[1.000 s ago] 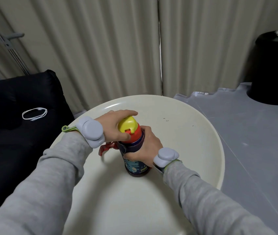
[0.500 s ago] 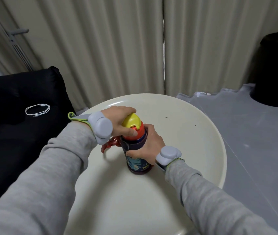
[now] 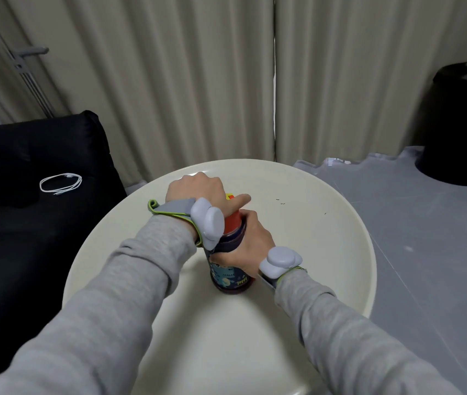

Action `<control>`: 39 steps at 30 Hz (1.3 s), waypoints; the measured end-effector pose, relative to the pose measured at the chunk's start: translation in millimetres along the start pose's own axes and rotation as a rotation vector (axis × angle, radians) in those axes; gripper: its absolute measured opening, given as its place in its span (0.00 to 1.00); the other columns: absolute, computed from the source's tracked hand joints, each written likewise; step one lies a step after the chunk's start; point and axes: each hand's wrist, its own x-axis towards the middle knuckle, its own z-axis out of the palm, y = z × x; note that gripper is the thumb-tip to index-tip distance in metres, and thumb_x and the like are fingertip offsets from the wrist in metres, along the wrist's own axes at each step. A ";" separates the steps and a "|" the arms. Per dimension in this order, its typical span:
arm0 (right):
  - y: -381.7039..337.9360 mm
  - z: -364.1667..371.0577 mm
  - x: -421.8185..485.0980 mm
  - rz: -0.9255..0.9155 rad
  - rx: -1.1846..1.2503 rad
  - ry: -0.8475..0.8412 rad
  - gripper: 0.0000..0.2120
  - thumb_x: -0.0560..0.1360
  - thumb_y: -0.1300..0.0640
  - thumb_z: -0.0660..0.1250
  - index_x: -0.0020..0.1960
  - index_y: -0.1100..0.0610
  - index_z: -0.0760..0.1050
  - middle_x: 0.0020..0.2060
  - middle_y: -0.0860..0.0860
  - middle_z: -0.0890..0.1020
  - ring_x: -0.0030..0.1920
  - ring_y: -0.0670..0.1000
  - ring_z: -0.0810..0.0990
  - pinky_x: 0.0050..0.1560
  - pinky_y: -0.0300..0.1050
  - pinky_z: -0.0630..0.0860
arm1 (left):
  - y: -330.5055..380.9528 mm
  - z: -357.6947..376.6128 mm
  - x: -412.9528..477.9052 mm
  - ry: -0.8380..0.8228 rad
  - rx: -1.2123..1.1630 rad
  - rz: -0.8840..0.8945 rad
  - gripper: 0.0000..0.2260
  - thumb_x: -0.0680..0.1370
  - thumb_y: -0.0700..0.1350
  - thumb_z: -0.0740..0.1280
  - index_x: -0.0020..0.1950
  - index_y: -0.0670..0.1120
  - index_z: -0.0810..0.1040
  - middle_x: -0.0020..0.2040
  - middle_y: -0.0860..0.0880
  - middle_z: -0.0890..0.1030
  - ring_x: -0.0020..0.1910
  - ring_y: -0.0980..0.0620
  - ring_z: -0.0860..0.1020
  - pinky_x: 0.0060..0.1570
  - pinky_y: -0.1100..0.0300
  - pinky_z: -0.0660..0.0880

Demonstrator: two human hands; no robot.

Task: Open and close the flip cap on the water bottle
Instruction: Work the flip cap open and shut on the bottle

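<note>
Bottle (image 3: 231, 276) is stood upright near the middle of the round counter (image 3: 340, 223), clasped around its upper body by the right hand (image 3: 245, 246). The cap (image 3: 230, 197) is covered by the left hand (image 3: 198, 189), folded over it. A rigid, light, smooth body is judged likely; the waist suits holding, the cap's edge levering.

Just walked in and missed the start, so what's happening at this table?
A person in grey sleeves is working the flip cap on a water bottle standing upright on a round cream table. The right hand grips the bottle's body. The left hand lies over the yellow cap, hiding most of it, so open or shut cannot be told.
</note>
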 end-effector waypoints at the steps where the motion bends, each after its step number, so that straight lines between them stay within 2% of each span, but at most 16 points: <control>1: 0.4 -0.2 -0.1 0.001 -0.003 0.001 0.39 0.51 0.43 0.77 0.58 0.43 0.64 0.47 0.40 0.78 0.43 0.43 0.79 0.35 0.37 0.71 | -0.5 -0.2 -0.7 -0.003 0.001 0.005 0.27 0.66 0.72 0.53 0.26 0.49 0.65 0.27 0.51 0.65 0.26 0.51 0.62 0.26 0.60 0.54; 4: 1.2 -1.2 -3.1 -0.007 0.011 0.007 0.37 0.50 0.41 0.76 0.53 0.36 0.59 0.46 0.35 0.75 0.42 0.34 0.75 0.33 0.28 0.68 | -6.0 -2.5 -2.7 -0.001 -0.012 0.039 0.27 0.61 0.75 0.55 0.30 0.49 0.68 0.29 0.52 0.67 0.27 0.52 0.63 0.26 0.61 0.55; 6: 1.7 -1.4 -5.0 -0.012 0.039 0.013 0.38 0.51 0.41 0.76 0.54 0.35 0.58 0.47 0.35 0.74 0.43 0.31 0.72 0.32 0.25 0.67 | -10.1 -5.4 -2.4 -0.025 -0.043 0.056 0.30 0.57 0.76 0.57 0.34 0.50 0.72 0.30 0.52 0.69 0.28 0.53 0.66 0.26 0.62 0.58; 9: 2.1 -1.1 -5.2 -0.028 0.050 0.011 0.38 0.51 0.41 0.75 0.56 0.37 0.60 0.49 0.36 0.74 0.45 0.33 0.74 0.35 0.26 0.67 | -12.1 -10.1 -1.5 -0.073 -0.092 0.073 0.33 0.56 0.76 0.60 0.38 0.47 0.75 0.32 0.51 0.72 0.31 0.49 0.71 0.26 0.62 0.62; 12: 3.2 -0.6 -4.3 -0.035 0.056 0.017 0.39 0.50 0.41 0.75 0.57 0.38 0.61 0.49 0.37 0.75 0.46 0.40 0.76 0.38 0.31 0.70 | -10.7 -12.4 -2.5 -0.079 -0.104 0.105 0.32 0.57 0.75 0.62 0.39 0.46 0.76 0.32 0.50 0.72 0.37 0.44 0.74 0.27 0.62 0.63; 14: 4.3 -0.5 -4.0 -0.030 0.053 0.017 0.39 0.50 0.41 0.75 0.57 0.38 0.61 0.49 0.37 0.75 0.46 0.40 0.76 0.38 0.31 0.70 | -10.4 -14.1 -3.2 -0.095 -0.115 0.128 0.31 0.59 0.73 0.62 0.40 0.45 0.77 0.33 0.49 0.74 0.39 0.43 0.75 0.30 0.60 0.66; 18: 3.1 -1.3 -3.3 -0.021 0.004 0.015 0.38 0.51 0.40 0.75 0.53 0.37 0.57 0.46 0.35 0.74 0.42 0.33 0.72 0.32 0.26 0.66 | -17.4 -16.4 -3.6 -0.171 -0.197 0.225 0.25 0.64 0.64 0.68 0.53 0.48 0.77 0.48 0.47 0.80 0.49 0.44 0.76 0.44 0.57 0.71; 20: 2.7 -1.1 -3.0 -0.022 -0.017 0.016 0.38 0.50 0.39 0.75 0.53 0.36 0.56 0.45 0.35 0.73 0.41 0.33 0.72 0.31 0.26 0.65 | -24.7 -16.5 -5.1 -0.209 -0.261 0.256 0.26 0.66 0.59 0.70 0.60 0.52 0.73 0.56 0.49 0.79 0.54 0.46 0.74 0.48 0.60 0.68; 22: 2.5 -1.1 -3.3 -0.020 -0.015 0.017 0.38 0.50 0.39 0.75 0.52 0.36 0.56 0.44 0.36 0.73 0.40 0.33 0.72 0.31 0.27 0.65 | -29.1 -14.2 -6.2 -0.202 -0.297 0.276 0.26 0.66 0.56 0.70 0.63 0.54 0.71 0.58 0.50 0.77 0.54 0.47 0.73 0.49 0.61 0.66; 24: 2.4 -1.3 -3.2 -0.015 -0.005 0.009 0.38 0.50 0.40 0.75 0.52 0.36 0.56 0.44 0.37 0.74 0.40 0.34 0.73 0.31 0.27 0.66 | -28.6 -11.2 -5.9 -0.190 -0.286 0.293 0.26 0.66 0.55 0.69 0.63 0.54 0.70 0.58 0.49 0.77 0.53 0.47 0.73 0.49 0.60 0.68; 27: 2.0 -1.5 -2.7 -0.017 -0.004 0.003 0.38 0.50 0.40 0.75 0.52 0.37 0.56 0.44 0.37 0.74 0.41 0.34 0.73 0.32 0.29 0.66 | -26.1 -9.9 -5.2 -0.205 -0.274 0.315 0.28 0.64 0.56 0.68 0.63 0.54 0.69 0.57 0.48 0.77 0.57 0.45 0.72 0.52 0.57 0.70; 30: 2.2 -1.5 -2.0 -0.023 -0.005 0.005 0.38 0.50 0.41 0.75 0.53 0.37 0.57 0.45 0.38 0.74 0.41 0.37 0.75 0.33 0.31 0.68 | -26.5 -8.9 -4.0 -0.193 -0.245 0.301 0.25 0.66 0.58 0.68 0.62 0.54 0.70 0.56 0.49 0.78 0.55 0.46 0.73 0.49 0.58 0.69; 32: 2.4 -1.5 -1.4 -0.029 0.004 0.010 0.38 0.51 0.41 0.76 0.53 0.38 0.58 0.45 0.38 0.75 0.42 0.40 0.76 0.34 0.32 0.69 | -24.6 -9.0 -4.8 -0.112 -0.186 0.197 0.24 0.65 0.65 0.65 0.56 0.54 0.73 0.45 0.52 0.78 0.46 0.45 0.73 0.38 0.59 0.67; 34: 3.0 -0.7 -1.8 -0.031 0.008 0.011 0.38 0.50 0.40 0.76 0.53 0.37 0.58 0.45 0.37 0.75 0.42 0.37 0.75 0.34 0.31 0.68 | -22.0 -10.4 -6.5 -0.036 -0.164 0.078 0.24 0.64 0.68 0.62 0.49 0.52 0.76 0.34 0.53 0.73 0.40 0.45 0.72 0.32 0.59 0.62; 36: 2.7 -0.6 -2.6 -0.043 0.008 0.014 0.39 0.49 0.39 0.75 0.53 0.37 0.57 0.45 0.36 0.74 0.40 0.33 0.73 0.33 0.27 0.66 | -20.9 -10.3 -5.8 0.027 -0.192 0.026 0.25 0.62 0.70 0.62 0.44 0.51 0.78 0.35 0.50 0.75 0.39 0.44 0.72 0.33 0.58 0.63; 39: 2.4 -1.0 -3.0 -0.054 0.011 0.016 0.38 0.49 0.39 0.75 0.52 0.35 0.57 0.44 0.34 0.73 0.39 0.30 0.72 0.31 0.24 0.65 | -20.3 -11.3 -4.8 0.083 -0.210 0.001 0.26 0.59 0.71 0.63 0.43 0.52 0.78 0.37 0.48 0.76 0.39 0.43 0.72 0.35 0.58 0.65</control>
